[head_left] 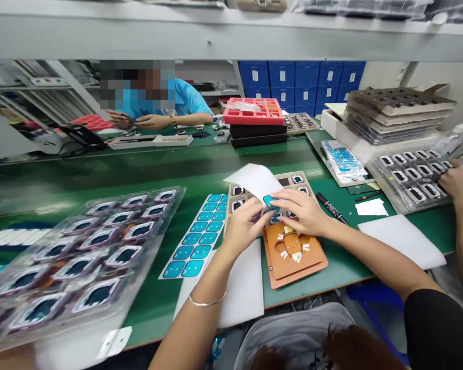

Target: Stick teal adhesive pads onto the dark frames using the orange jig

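My left hand (245,226) is closed, thumb and fingers pinched on a small dark, purplish part that the fingers mostly hide. My right hand (301,209) meets it from the right, its fingers closed on a small blue sticker (269,200) over that part. From behind the fingers a white sheet (254,179) curls upward. Below both hands lies an orange fixture plate (306,264) with a brown recessed centre. A tray of small framed parts (298,178) sits just beyond, partly covered by the hands and sheet. Left of it lies a sheet of blue stickers (201,239).
A large clear tray of framed parts (118,218) fills the left. On the right are a black marker (332,208), white foam sheet (401,239) and another parts tray (393,177), with a co-worker's hand (461,180) there. Another person sits opposite, behind a red tray (254,110).
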The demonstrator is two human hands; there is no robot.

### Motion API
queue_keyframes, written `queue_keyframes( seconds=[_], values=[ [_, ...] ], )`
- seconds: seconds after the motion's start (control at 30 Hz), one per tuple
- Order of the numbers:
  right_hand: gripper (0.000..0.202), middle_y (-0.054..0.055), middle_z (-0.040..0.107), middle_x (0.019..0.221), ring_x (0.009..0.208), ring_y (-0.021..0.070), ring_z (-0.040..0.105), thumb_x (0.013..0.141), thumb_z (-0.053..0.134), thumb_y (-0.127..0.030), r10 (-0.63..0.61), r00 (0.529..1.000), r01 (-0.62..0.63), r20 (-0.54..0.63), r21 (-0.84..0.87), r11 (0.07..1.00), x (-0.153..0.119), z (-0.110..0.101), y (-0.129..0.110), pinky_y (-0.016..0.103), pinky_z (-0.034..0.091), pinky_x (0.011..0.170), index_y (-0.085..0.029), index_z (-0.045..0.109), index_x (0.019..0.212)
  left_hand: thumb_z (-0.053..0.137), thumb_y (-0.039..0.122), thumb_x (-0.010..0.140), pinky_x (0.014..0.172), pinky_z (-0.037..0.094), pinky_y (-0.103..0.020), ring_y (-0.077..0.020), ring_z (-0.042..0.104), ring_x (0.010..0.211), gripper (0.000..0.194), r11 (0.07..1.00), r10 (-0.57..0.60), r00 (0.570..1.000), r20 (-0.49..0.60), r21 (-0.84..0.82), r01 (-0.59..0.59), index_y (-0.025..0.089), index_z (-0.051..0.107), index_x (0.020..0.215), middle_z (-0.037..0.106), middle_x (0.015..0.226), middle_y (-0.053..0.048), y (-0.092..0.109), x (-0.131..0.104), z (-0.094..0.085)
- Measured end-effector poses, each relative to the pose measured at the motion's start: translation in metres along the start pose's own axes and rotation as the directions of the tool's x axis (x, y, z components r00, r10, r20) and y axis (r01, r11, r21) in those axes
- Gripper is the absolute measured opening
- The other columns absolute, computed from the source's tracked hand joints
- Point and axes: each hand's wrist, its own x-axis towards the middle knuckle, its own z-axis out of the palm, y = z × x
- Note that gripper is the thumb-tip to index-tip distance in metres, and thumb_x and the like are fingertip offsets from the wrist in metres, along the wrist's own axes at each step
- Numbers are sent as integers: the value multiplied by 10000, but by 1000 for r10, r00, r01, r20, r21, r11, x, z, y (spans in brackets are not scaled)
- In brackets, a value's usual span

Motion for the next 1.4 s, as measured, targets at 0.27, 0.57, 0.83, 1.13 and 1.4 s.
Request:
queue_keyframes(
  seconds=[0.27, 0.57, 0.83, 1.13, 1.4],
  values=[
    [226, 38, 764, 937, 977, 240, 643, 876, 533, -66, -14, 976, -2, -218, -75, 997, -2, -11, -9, 418, 540, 808, -197, 684, 982, 470, 267, 991, 590, 441, -238, -152, 594, 688, 214, 940, 149, 972, 180, 281, -196, 172, 661, 1001, 646, 800, -49, -7, -15, 3],
    [8, 46, 714, 934, 933, 205, 683, 834, 709, -236, 580, 815, -483, -3, 549, 682, -13, -47, -17, 380, 568, 837, -234, 702, 835, 549, 281, 909, 654, 478, -239, -112, 537, 638, 725, 952, -307, 951, 28, 29, 306, 186, 215, 1546, 711, 967, -64, -28, -22, -24],
    [188, 46, 708, 906, 773, 183, 641, 818, 733, -356, 571, 741, -670, 355, 460, 583, -17, -45, -29, 349, 543, 716, -224, 711, 950, 646, 266, 807, 613, 478, -259, -130, 501, 588, 839, 686, -687, 719, 103, -231, 689, 258, 247, 1545, 555, 731, 21, -27, -19, -42],
    [113, 47, 735, 888, 911, 222, 611, 896, 647, -254, 350, 867, -454, 355, 274, 848, -22, -35, -31, 395, 485, 802, -251, 754, 930, 678, 330, 785, 792, 521, -356, -233, 606, 843, 559, 572, -804, 594, 42, 330, 751, 184, 628, 1322, 661, 933, -85, -46, -31, -56],
    [93, 42, 707, 905, 901, 216, 589, 899, 661, -237, 289, 903, -370, 319, 231, 900, -26, -26, -32, 399, 455, 801, -254, 743, 938, 769, 417, 727, 638, 529, -371, -237, 599, 704, 444, 627, -541, 798, -263, 506, 592, 196, 709, 1108, 606, 939, -120, -68, -56, -48]
  ],
)
